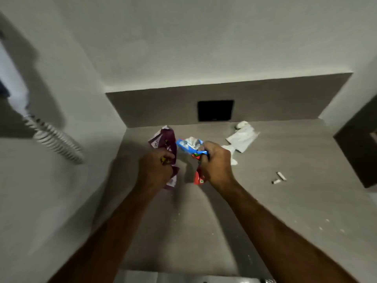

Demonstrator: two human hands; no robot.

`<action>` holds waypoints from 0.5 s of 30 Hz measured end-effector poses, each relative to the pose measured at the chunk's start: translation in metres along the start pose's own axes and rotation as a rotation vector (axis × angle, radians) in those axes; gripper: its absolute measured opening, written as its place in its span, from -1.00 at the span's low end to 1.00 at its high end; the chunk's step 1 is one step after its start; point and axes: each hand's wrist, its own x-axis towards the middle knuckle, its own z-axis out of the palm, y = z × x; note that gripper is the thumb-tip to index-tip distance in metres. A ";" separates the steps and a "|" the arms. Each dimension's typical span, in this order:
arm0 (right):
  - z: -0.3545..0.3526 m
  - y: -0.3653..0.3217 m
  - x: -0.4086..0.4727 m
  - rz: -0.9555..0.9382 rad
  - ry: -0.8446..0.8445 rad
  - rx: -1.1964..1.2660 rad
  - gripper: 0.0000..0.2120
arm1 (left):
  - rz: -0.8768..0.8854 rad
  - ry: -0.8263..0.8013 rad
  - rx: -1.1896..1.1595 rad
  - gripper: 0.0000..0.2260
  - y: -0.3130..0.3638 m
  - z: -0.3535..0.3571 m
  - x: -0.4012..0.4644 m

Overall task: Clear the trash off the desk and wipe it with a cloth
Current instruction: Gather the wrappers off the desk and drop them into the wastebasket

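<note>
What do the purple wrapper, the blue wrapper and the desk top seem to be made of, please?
The purple wrapper looks like thin printed plastic film, creased and crumpled in the left hand. The blue wrapper, gripped by the right hand, seems foil-lined film; its torn inside is silvery. The desk appears to be matte grey laminate, though blur leaves this open.

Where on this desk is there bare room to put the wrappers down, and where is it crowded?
Free: the near desk between the forearms, and the left strip by the wall. Mostly free: the right side past the two small white stubs, with a few crumbs. Crowded: mid-back, where the left hand grips the purple wrapper, the right hand blue and red wrappers, beside white paper.
</note>
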 end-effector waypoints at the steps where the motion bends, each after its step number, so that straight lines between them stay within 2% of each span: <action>1: -0.024 0.003 -0.017 0.058 0.076 0.074 -0.74 | 0.054 0.019 -0.011 -0.75 0.022 0.013 -0.024; 4: -0.111 0.021 -0.078 0.249 0.275 0.255 -0.81 | 0.199 -0.087 -0.182 -0.83 0.091 0.068 -0.106; 6: -0.172 0.030 -0.127 0.325 0.395 0.368 -0.84 | 0.241 -0.194 -0.305 -0.73 0.127 0.108 -0.161; 10: -0.298 0.074 -0.248 0.456 0.693 0.315 -0.81 | 0.437 -0.498 -0.341 -0.74 0.173 0.193 -0.268; 12: -0.336 0.121 -0.304 0.589 0.824 0.232 -0.74 | 0.442 -0.643 -0.312 -0.66 0.169 0.245 -0.309; 15: -0.355 0.215 -0.368 0.853 0.877 0.141 -0.73 | 0.305 -0.899 -0.262 -0.79 0.136 0.330 -0.358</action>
